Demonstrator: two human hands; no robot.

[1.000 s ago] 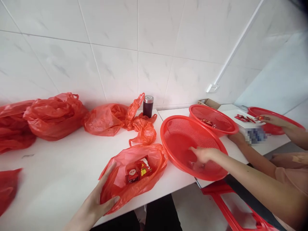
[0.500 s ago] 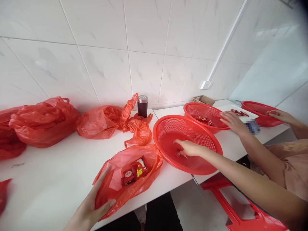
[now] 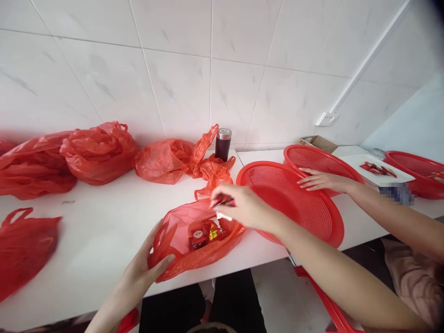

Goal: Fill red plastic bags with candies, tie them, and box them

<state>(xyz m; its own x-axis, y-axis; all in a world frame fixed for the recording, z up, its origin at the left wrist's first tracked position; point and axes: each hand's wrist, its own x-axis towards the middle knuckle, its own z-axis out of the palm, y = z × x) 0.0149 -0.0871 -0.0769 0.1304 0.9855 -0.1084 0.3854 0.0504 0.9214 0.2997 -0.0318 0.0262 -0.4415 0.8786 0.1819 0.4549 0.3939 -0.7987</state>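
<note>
An open red plastic bag (image 3: 173,259) lies on the white table with several red-and-yellow wrapped packets (image 3: 213,231) inside. My left hand (image 3: 147,261) grips its left side, fingers along the far side and thumb over the near rim. Above the bag's right part, my right hand (image 3: 248,206) is closed around small red wrapped pieces (image 3: 222,200); they are partly hidden by the fingers and blurred. Just right of the bag stands a large red perforated basket (image 3: 267,175), under my right forearm.
Several bunched red bags (image 3: 100,152) line the wall, beside a dark tumbler (image 3: 222,144). A co-worker's hand (image 3: 322,180) rests at a second red basket (image 3: 308,155). Farther right are a white tray (image 3: 402,178) with red packets and a third basket (image 3: 412,162). A cardboard box (image 3: 321,142) stands behind.
My right hand has come out of the large basket and moved left over the bag, now with small red pieces in it. My left hand stays at the bag. The view has shifted left.
</note>
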